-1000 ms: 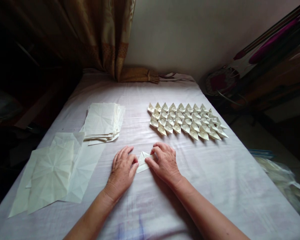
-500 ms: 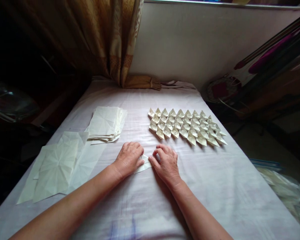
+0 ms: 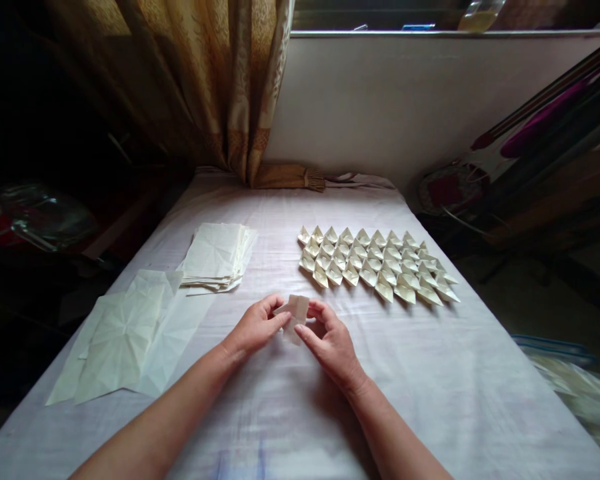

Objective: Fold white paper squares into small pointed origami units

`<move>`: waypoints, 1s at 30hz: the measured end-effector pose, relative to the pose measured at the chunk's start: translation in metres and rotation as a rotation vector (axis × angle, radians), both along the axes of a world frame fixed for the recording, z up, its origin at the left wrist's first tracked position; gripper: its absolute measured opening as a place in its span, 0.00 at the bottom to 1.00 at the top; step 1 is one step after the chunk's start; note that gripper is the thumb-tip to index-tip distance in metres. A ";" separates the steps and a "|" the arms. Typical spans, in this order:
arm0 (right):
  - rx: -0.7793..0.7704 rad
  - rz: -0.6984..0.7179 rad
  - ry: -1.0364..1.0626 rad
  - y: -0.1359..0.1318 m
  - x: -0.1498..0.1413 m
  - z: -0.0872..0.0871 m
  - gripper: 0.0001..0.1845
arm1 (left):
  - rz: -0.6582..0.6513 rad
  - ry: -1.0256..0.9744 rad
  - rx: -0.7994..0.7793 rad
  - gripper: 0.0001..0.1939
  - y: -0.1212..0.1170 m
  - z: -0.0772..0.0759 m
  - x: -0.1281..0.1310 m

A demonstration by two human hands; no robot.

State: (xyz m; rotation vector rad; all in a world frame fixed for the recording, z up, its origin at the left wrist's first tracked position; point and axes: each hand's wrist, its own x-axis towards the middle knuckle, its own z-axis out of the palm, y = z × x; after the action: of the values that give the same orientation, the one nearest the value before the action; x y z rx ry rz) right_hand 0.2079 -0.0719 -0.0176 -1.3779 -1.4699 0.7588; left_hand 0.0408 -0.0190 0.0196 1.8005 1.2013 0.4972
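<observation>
Between my two hands is a small piece of folded paper (image 3: 298, 308), pale and partly unfolded, held up off the sheet. My left hand (image 3: 261, 324) pinches its left side with the thumb on the near face. On the other side my right hand (image 3: 333, 340) grips the paper's edge between thumb and fingers. Beyond and to the right stand rows of folded paper boats (image 3: 375, 263), packed close together. A stack of creased paper squares (image 3: 214, 250) lies beyond my left hand. Nearer, at the left, several loose creased sheets (image 3: 123, 333) overlap.
A pale cloth (image 3: 420, 393) covers the table. At its far end a gold curtain (image 3: 240, 93) hangs down onto the cloth, in front of a plain wall (image 3: 380, 107). Past the right edge is a clear plastic bag (image 3: 575, 383) low down.
Both hands have lifted the folded paper from the cloth and turned it, so more of its face shows. The camera view has tilted up slightly.
</observation>
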 end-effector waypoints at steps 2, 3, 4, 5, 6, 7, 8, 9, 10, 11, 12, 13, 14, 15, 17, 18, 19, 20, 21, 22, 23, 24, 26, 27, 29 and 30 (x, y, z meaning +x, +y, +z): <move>-0.047 0.059 0.020 -0.001 -0.006 0.004 0.10 | 0.055 -0.099 0.011 0.10 -0.009 -0.010 0.000; -0.046 0.069 -0.018 -0.001 -0.009 0.006 0.07 | 0.079 -0.132 0.017 0.09 -0.013 -0.013 0.000; -0.018 0.068 -0.085 -0.001 -0.011 0.009 0.09 | 0.103 -0.154 0.025 0.09 -0.016 -0.015 -0.002; 0.036 0.063 -0.183 0.001 -0.012 0.012 0.11 | 0.132 -0.160 0.058 0.09 -0.018 -0.017 -0.005; 0.107 0.065 -0.303 0.003 -0.012 0.015 0.11 | 0.163 -0.146 0.134 0.09 -0.018 -0.016 -0.008; 0.201 0.065 -0.442 0.006 -0.012 0.018 0.11 | 0.184 -0.112 0.251 0.09 -0.018 -0.015 -0.013; 0.290 0.074 -0.586 0.009 -0.012 0.022 0.11 | 0.192 -0.062 0.404 0.10 -0.018 -0.013 -0.018; 0.356 0.080 -0.708 0.013 -0.012 0.025 0.12 | 0.175 -0.001 0.560 0.10 -0.018 -0.010 -0.023; 0.407 0.099 -0.802 0.016 -0.012 0.028 0.12 | 0.145 0.069 0.703 0.09 -0.017 -0.008 -0.028; 0.454 0.120 -0.870 0.019 -0.012 0.029 0.12 | 0.108 0.136 0.819 0.08 -0.017 -0.005 -0.033; 0.499 0.138 -0.910 0.022 -0.014 0.029 0.12 | 0.070 0.202 0.911 0.08 -0.018 -0.004 -0.038; 0.539 0.159 -0.932 0.023 -0.015 0.028 0.12 | 0.040 0.260 0.984 0.09 -0.020 -0.004 -0.043; 0.570 0.180 -0.941 0.024 -0.017 0.026 0.12 | 0.019 0.307 1.041 0.09 -0.022 -0.005 -0.047; 0.592 0.204 -0.944 0.023 -0.018 0.023 0.12 | -0.001 0.342 1.082 0.10 -0.025 -0.006 -0.051; 0.597 0.253 -0.942 0.018 -0.021 0.016 0.12 | -0.035 0.386 1.113 0.11 -0.032 -0.011 -0.057; 0.583 0.279 -0.935 0.014 -0.022 0.013 0.12 | -0.048 0.398 1.105 0.11 -0.035 -0.014 -0.060; 0.560 0.299 -0.923 0.011 -0.022 0.010 0.12 | -0.063 0.407 1.087 0.11 -0.038 -0.017 -0.062; 0.533 0.315 -0.909 0.008 -0.022 0.009 0.12 | -0.075 0.412 1.063 0.11 -0.041 -0.019 -0.064; 0.507 0.328 -0.896 0.005 -0.021 0.008 0.11 | -0.083 0.416 1.035 0.10 -0.043 -0.021 -0.066; 0.483 0.338 -0.886 0.003 -0.019 0.008 0.10 | -0.087 0.421 1.004 0.09 -0.045 -0.022 -0.067; 0.463 0.349 -0.879 0.002 -0.016 0.008 0.09 | -0.093 0.424 0.970 0.09 -0.046 -0.022 -0.068; 0.444 0.358 -0.872 0.002 -0.013 0.008 0.09 | -0.098 0.426 0.935 0.08 -0.047 -0.022 -0.069; 0.405 0.375 -0.838 0.005 -0.005 0.007 0.09 | -0.093 0.412 0.863 0.08 -0.048 -0.021 -0.069; 0.379 0.372 -0.800 0.007 -0.001 0.006 0.09 | -0.081 0.395 0.824 0.07 -0.048 -0.020 -0.070; 0.319 0.359 -0.714 0.012 0.006 0.004 0.08 | -0.038 0.353 0.742 0.07 -0.047 -0.020 -0.069; 0.289 0.353 -0.677 0.015 0.007 0.004 0.08 | -0.013 0.336 0.703 0.06 -0.046 -0.019 -0.068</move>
State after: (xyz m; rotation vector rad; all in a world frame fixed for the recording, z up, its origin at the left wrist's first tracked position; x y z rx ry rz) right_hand 0.2154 -0.0572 -0.0140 -1.2151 -2.2933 0.2604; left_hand -0.0276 -0.0655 0.0002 2.5666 1.3362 0.6862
